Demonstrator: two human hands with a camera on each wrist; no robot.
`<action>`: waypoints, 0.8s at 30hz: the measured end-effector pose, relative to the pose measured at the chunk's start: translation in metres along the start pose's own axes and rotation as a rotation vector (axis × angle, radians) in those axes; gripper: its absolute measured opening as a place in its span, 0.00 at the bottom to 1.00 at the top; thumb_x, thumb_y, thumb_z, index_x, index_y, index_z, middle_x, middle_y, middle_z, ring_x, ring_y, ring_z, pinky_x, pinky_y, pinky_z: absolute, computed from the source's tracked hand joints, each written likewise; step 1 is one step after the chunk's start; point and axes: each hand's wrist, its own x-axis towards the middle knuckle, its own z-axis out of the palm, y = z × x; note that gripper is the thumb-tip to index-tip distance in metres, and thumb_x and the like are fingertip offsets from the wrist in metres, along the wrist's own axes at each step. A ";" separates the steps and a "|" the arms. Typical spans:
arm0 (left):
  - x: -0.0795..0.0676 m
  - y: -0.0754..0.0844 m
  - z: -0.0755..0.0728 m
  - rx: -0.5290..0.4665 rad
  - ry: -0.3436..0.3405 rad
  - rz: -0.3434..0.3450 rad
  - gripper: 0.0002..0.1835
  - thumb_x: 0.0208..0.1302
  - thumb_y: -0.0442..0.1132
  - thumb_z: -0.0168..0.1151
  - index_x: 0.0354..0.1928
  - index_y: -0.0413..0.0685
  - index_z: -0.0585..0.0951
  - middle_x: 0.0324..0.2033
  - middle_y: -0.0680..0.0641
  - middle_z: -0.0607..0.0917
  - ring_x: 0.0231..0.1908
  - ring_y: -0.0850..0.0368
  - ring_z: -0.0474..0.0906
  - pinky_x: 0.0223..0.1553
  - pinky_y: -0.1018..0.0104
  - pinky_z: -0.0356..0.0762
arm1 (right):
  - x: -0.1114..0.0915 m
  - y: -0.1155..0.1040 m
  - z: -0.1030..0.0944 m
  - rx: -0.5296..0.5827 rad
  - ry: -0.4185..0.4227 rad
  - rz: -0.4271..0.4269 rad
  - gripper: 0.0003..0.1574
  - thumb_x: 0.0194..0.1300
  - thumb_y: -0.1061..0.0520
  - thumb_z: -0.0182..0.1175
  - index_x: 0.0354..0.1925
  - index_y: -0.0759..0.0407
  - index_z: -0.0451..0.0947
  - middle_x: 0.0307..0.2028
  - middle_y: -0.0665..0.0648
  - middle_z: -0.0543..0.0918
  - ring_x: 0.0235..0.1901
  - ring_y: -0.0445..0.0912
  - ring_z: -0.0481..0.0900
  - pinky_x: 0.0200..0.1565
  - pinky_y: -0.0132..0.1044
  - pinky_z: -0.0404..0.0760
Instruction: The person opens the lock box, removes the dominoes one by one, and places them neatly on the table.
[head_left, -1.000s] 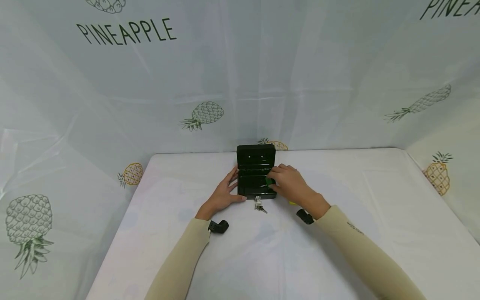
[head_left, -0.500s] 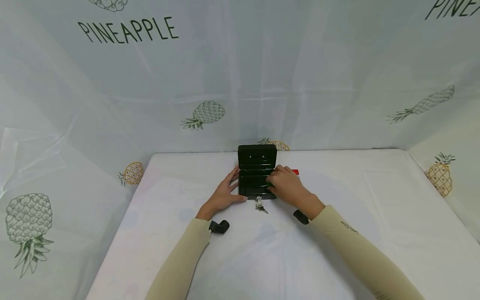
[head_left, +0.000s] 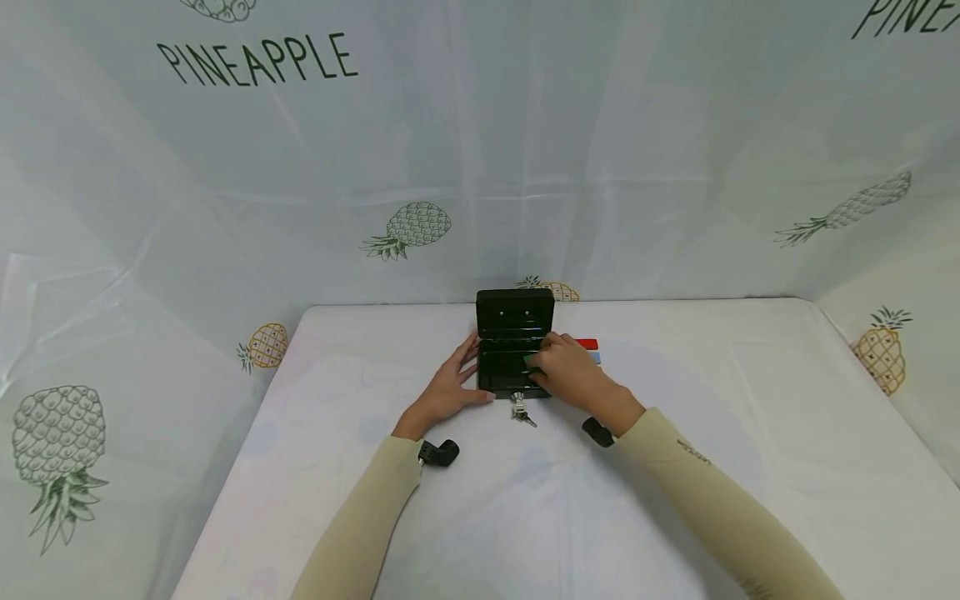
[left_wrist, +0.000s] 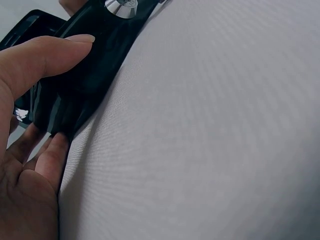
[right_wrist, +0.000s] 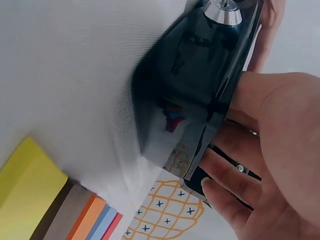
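A black cash box (head_left: pixel 501 394) stands on the white table with its lid (head_left: pixel 514 312) raised. My left hand (head_left: pixel 444 393) rests against the box's left side. Its fingers are spread, and the thumb touches the front wall near the corner, as the left wrist view also shows. My right hand (head_left: pixel 573 372) reaches over the right wall into the box. A small green piece (head_left: pixel 528 361) shows at its pinched fingertips, mostly hidden; its kind cannot be told. Keys (head_left: pixel 519 410) hang from the round lock (right_wrist: pixel 223 12) at the front.
Right of the box, partly behind my right hand, lie flat coloured pieces: a red one (head_left: pixel 588 343) and a blue one (head_left: pixel 595 357). In the right wrist view a yellow piece (right_wrist: pixel 32 177) and an orange one (right_wrist: pixel 86 216) stand in the same row. A pineapple-print sheet (head_left: pixel 420 125) hangs behind.
My right hand has shifted slightly left and further into the box with the green piece, uncovering the red and blue pieces. The left hand stays against the box.
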 end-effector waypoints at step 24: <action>0.001 -0.003 -0.001 0.001 -0.010 0.007 0.63 0.60 0.26 0.77 0.87 0.60 0.45 0.84 0.48 0.53 0.81 0.45 0.55 0.78 0.54 0.68 | 0.022 -0.005 0.013 -0.078 -0.030 0.030 0.22 0.64 0.47 0.77 0.51 0.59 0.90 0.48 0.58 0.91 0.44 0.52 0.79 0.47 0.47 0.84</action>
